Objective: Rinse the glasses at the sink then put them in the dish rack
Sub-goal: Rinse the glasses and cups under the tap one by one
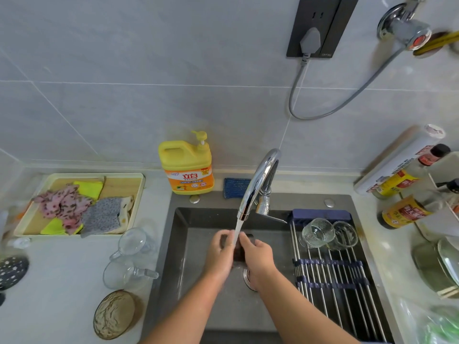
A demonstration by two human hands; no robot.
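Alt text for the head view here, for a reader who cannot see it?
The left hand and right hand hold a dark glass under the running stream from the faucet, over the sink. Two clear glasses already lie in the dish rack across the sink's right side; two clear mugs wait on the counter to its left.

The left hand point(219, 254) and right hand point(258, 256) meet over the sink point(178, 244), gripping a glass point(239, 252) between them, with the faucet point(258, 180) rising just behind. Right of the right hand the dish rack point(330, 274) lies across the sink, two glasses point(318, 232) at its far end. Left of the left hand two mugs point(133, 242) lie on the counter point(74, 281), with a bowl point(114, 314) nearer and a tray point(99, 174) farther back.
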